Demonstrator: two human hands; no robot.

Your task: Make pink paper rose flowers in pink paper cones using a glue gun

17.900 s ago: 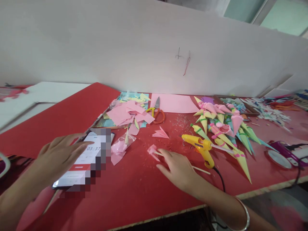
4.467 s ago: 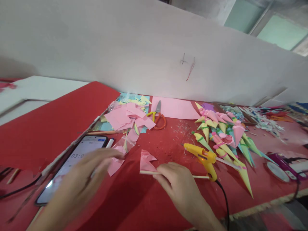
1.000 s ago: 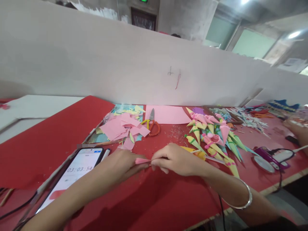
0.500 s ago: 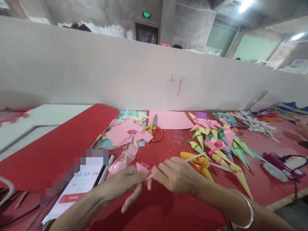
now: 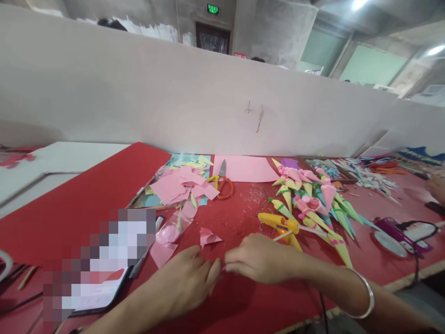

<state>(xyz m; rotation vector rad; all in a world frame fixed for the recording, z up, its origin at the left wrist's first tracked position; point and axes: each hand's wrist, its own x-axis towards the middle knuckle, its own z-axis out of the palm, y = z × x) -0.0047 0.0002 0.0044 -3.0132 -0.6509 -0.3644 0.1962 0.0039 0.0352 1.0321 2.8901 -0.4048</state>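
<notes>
My left hand [image 5: 194, 273] and my right hand [image 5: 257, 258] are close together over the red table [image 5: 236, 301], fingertips nearly meeting. Both have their fingers pinched; anything between them is too small or hidden to make out. Just beyond the fingertips lies a small folded pink paper piece [image 5: 209, 237], touched by neither hand. A yellow glue gun [image 5: 278, 222] rests beyond my right hand. Left of the folded piece is a clear plastic bag [image 5: 172, 230] with something pink inside.
Pink paper scraps [image 5: 181, 183] are heaped at the back left, beside orange-and-yellow-handled scissors [image 5: 224, 181]. Several paper cones [image 5: 328, 197] are piled on the right. A phone [image 5: 107, 273] lies at the left. Another person's hand [image 5: 436, 185] shows at the right edge.
The pink paper that was between my fingers now lies on the table beyond them. My left hand has turned, its outstretched fingers folding in. The view has shifted slightly.
</notes>
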